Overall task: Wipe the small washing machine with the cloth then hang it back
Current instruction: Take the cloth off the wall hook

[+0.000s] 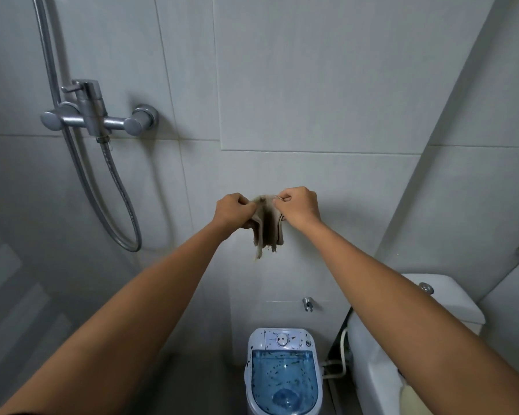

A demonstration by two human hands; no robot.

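Head view shows both hands up at the wall tiles (312,85), the left hand (232,209) and the right hand (300,206) each curled tight and pinching the top edge of the brown cloth (267,226), which hangs down between them with a ragged bottom. Down at 6 o'clock from the cloth sits the small washing machine (283,371) with its blue see-through lid. A white toilet (402,339) is just beside it at 3 o'clock, and the shower tap (98,118) and hose are far off at 10 o'clock.
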